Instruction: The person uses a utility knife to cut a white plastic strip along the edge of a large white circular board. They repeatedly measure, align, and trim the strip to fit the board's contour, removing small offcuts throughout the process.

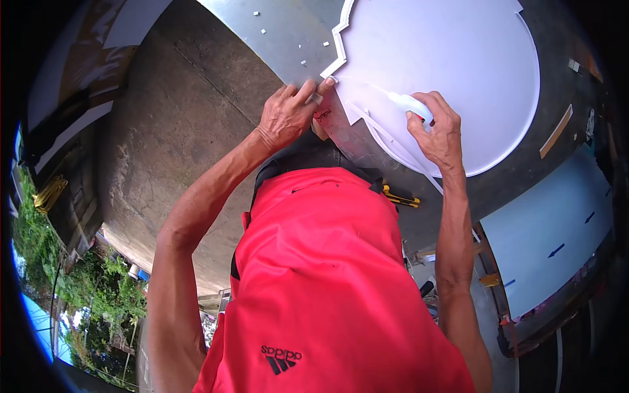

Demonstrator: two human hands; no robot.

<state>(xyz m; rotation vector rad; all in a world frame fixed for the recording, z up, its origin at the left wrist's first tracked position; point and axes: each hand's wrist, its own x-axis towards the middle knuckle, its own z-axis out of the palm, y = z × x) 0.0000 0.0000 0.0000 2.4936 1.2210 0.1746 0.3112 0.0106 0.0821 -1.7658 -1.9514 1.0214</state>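
A large white round panel [452, 59] lies on the dark work surface, with a thin raised rim around its right and lower edge. Along its upper left runs a zigzag white strip [339, 46] standing up from the edge. My right hand [438, 131] is wrapped around a white squeeze bottle [409, 105], whose thin nozzle points left toward the strip's lower end. Beside that end my left hand [288, 114] has its fingers pinched on a small white piece [316, 98], partly hidden by them. A loose long white strip [403, 149] crosses the panel's lower left edge.
Several small white scraps [263, 31] lie on the grey sheet [252, 39] at the upper left. A yellow and black cutter [401, 198] is near my right side. Farther right are a wooden strip [557, 131] and a pale blue panel [550, 229]. Concrete floor [177, 131] stretches left.
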